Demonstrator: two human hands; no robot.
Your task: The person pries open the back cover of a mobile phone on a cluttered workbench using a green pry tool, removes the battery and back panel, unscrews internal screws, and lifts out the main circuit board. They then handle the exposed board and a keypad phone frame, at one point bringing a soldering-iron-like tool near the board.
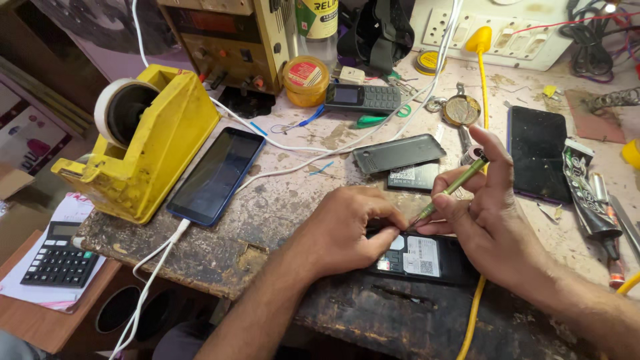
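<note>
Gripping green screwdriver (453,187), right hand (483,213); left hand (347,230) pinning opened phone (423,257) on scarred, cluttered workbench (280,207).

Bright, even light falls from above and slightly behind, so the pale worktop (300,173) is clearly lit and colours read true. The hands cast only soft, short shadows beneath them. A dull sheen lies on the blue phone's screen (217,175). Focus is sharp at centre; straight lines bow outward near the edges.
</note>
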